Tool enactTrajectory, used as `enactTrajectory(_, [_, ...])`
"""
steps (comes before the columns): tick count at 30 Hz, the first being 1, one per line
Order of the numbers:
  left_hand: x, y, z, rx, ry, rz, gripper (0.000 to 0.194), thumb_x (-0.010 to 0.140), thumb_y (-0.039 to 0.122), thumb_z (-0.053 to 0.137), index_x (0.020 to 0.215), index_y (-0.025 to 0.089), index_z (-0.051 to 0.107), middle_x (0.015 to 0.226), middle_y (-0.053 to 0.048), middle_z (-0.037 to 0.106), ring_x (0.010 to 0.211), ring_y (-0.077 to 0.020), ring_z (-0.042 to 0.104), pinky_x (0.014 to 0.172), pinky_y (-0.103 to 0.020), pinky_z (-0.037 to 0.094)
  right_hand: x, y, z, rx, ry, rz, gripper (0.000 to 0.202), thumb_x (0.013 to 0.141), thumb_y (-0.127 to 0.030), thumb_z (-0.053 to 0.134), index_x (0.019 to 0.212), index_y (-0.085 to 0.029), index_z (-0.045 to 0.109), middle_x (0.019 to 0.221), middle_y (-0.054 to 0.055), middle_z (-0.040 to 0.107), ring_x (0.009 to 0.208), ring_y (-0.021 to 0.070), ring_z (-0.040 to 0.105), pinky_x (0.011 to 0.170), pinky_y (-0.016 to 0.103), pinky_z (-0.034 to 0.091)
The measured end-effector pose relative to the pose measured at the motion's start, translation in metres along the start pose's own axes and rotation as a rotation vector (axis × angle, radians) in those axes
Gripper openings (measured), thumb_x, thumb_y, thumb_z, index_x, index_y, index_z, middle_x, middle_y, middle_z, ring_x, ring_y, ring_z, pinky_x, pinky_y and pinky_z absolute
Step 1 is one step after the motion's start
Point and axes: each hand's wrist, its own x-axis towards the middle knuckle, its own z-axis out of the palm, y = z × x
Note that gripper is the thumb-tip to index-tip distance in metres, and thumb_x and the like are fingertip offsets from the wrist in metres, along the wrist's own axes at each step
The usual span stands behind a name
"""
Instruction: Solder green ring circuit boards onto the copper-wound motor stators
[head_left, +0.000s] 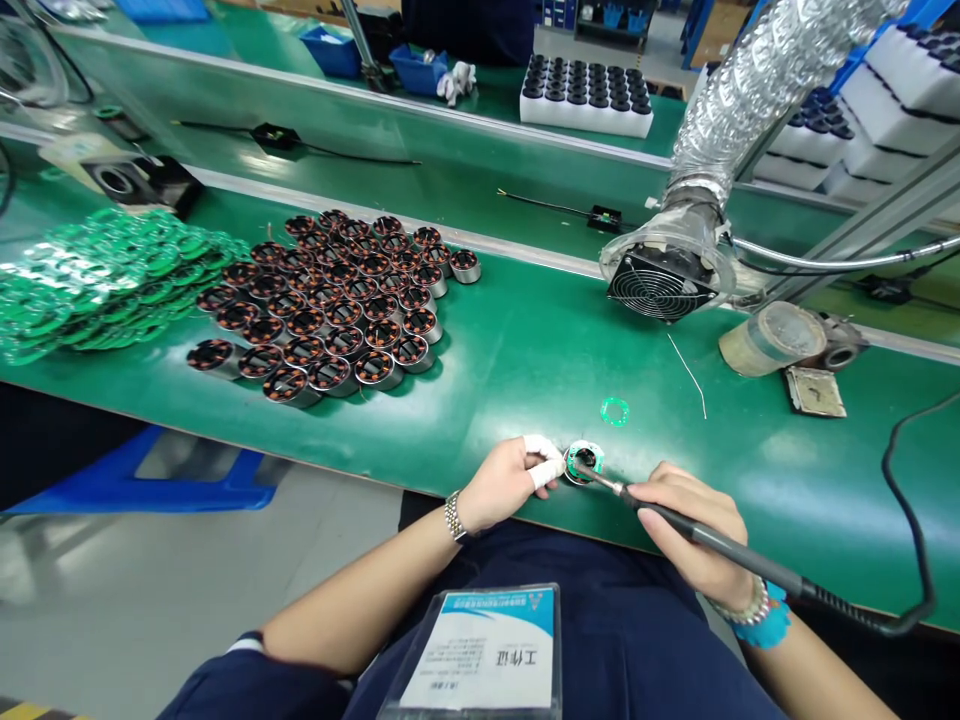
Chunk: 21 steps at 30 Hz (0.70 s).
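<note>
My right hand (697, 525) is closed round the handle of a soldering iron (679, 522). Its tip reaches the green ring-shaped circuit board on a motor stator (584, 462), which stands on the bench close to the front edge. At the stator's left side is my left hand (517, 478), with white finger covers on thumb and forefinger pinched together against the rim. Whether a wire or the stator itself is between those fingers is too small to make out. A loose green ring board (615, 411) lies just beyond the stator.
Many stators (330, 310) stand grouped at left, beside stacked green ring boards (112, 275). A fan on a foil duct (660, 285) hangs at back right. A solder wire (688, 375), a round tub (772, 338) and a small square tin (816, 391) lie at right. The iron's cord (904, 510) loops there.
</note>
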Motion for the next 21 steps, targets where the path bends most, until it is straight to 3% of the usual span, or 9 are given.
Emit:
enactTrajectory(12, [0.000,0.000,0.001,0.004,0.012,0.010,0.014,0.072,0.027,0.060,0.072,0.012,0.057,0.060,0.000,0.058,0.052,-0.0087,0.054,0.049,-0.020,0.045,-0.002,0.003,0.003,0.024,-0.033,-0.001,0.023,0.076,-0.005,0.057,0.095,-0.015,0.066,0.069,0.005,0.062,0.062,0.0144,0.055,0.056,0.030,0.046])
enactTrajectory(21, [0.000,0.002,0.002,0.012,0.014,0.004,0.015,0.071,0.028,0.059,0.071,0.013,0.056,0.062,0.000,0.057,0.052,-0.0089,0.054,0.049,-0.020,0.045,-0.005,0.006,-0.012,-0.018,0.087,0.031,0.023,0.077,-0.008,0.057,0.095,-0.018,0.066,0.068,0.003,0.062,0.061,0.0152,0.057,0.057,0.031,0.047])
